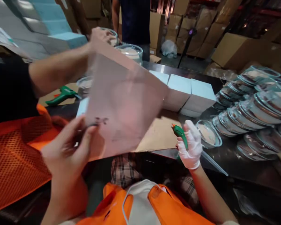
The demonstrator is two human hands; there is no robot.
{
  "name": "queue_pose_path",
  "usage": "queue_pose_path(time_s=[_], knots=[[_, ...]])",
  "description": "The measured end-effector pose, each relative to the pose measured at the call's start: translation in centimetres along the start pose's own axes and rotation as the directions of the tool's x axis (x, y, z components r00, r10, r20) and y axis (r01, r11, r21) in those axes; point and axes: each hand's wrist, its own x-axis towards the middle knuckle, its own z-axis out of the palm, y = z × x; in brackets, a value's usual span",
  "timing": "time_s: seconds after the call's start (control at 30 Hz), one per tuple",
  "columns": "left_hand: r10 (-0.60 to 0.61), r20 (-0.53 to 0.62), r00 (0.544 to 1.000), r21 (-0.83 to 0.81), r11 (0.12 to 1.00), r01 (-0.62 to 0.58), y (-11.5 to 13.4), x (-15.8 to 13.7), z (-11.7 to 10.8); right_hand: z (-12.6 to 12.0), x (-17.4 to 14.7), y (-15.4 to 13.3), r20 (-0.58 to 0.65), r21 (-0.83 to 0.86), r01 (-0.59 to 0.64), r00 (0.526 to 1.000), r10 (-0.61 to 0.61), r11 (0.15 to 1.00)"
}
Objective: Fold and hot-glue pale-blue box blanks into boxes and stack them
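My left hand (69,147) is bare and pinches the lower left corner of a thin, see-through plastic sheet (126,103) with small dark print. The sheet is blurred and tilted in front of me; whether it is a bag I cannot tell. My right hand (189,145), in a white glove, is closed around a green glue gun (181,135) whose orange tip points up and left. Below the tip lies a piece of brown cardboard (161,134). Just right of the glove sits a round glass container (208,133), and a translucent stick (214,163) slants beneath it.
White boxes (202,93) stand in a row behind the cardboard. Stacked glass containers (255,109) fill the right side. A co-worker's arm (61,67) reaches in from the left, near another green glue gun (63,95). Another person (135,22) stands across the table.
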Motion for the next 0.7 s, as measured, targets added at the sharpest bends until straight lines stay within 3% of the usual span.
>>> queue_pose_path(time_s=[0.03, 0.1, 0.13, 0.17, 0.23, 0.3, 0.4, 0.47, 0.5, 0.53, 0.57, 0.63, 0.67, 0.7], knots=[[0.099, 0.187, 0.977, -0.085, 0.993, -0.084, 1.4, -1.1, 0.3, -1.3, -0.1, -0.8, -0.085, -0.035, -0.003, 0.996, 0.000, 0.999], [0.300, 0.474, 0.828, -0.281, 0.942, -0.181, 2.9, -3.4, 1.7, -3.2, 0.0, -2.1, -0.138, -0.072, 0.011, 0.990, -0.021, 0.997], [0.363, 0.549, 0.753, -0.355, 0.917, -0.183, 3.0, -4.5, 2.6, -3.8, 0.0, -2.5, -0.108, -0.058, 0.007, 0.994, -0.013, 0.998], [0.382, 0.572, 0.726, -0.392, 0.905, -0.167, 2.8, -5.6, 3.5, -4.1, 0.0, -2.7, -0.063, -0.038, -0.019, 0.998, 0.017, 0.999], [0.327, 0.560, 0.761, -0.397, 0.913, -0.100, 1.9, -7.7, 5.0, -4.4, -0.6, -2.8, 0.015, -0.007, -0.067, 0.998, 0.067, 0.998], [0.266, 0.548, 0.793, -0.400, 0.916, -0.031, 0.9, -9.3, 5.7, -4.2, -1.6, -2.6, 0.058, 0.019, -0.019, 0.998, 0.018, 1.000], [0.301, 0.577, 0.759, -0.437, 0.899, -0.024, -0.5, -10.4, 5.1, -4.0, -2.5, -2.4, 0.157, 0.150, 0.029, 0.986, -0.053, 0.988], [0.356, 0.579, 0.734, -0.450, 0.890, -0.076, -1.3, -10.2, 4.2, -4.0, -2.4, -2.2, 0.268, 0.295, -0.153, 0.961, 0.072, 0.943], [0.371, 0.561, 0.740, -0.446, 0.889, -0.108, -1.9, -10.0, 3.7, -4.0, -2.2, -2.1, 0.380, 0.370, -0.290, 0.914, 0.141, 0.883], [0.380, 0.539, 0.752, -0.434, 0.890, -0.138, -2.4, -9.7, 3.3, -3.9, -1.9, -2.1, 0.530, 0.431, -0.430, 0.832, 0.163, 0.793], [0.380, 0.518, 0.766, -0.412, 0.896, -0.165, -3.0, -9.4, 3.0, -3.7, -1.7, -2.1, 0.689, 0.463, -0.565, 0.714, 0.123, 0.683], [0.378, 0.515, 0.769, -0.345, 0.913, -0.218, -4.0, -9.3, 2.8, -2.8, -1.7, -2.3, 0.905, 0.394, -0.798, 0.424, -0.039, 0.455], [0.384, 0.537, 0.751, -0.308, 0.918, -0.250, -4.5, -9.5, 2.9, -2.1, -2.0, -2.6, 0.945, 0.327, -0.876, 0.310, -0.104, 0.354], [0.390, 0.573, 0.721, -0.271, 0.920, -0.283, -4.8, -10.0, 3.1, -1.4, -2.3, -3.0, 0.964, 0.260, -0.928, 0.231, -0.133, 0.267]])
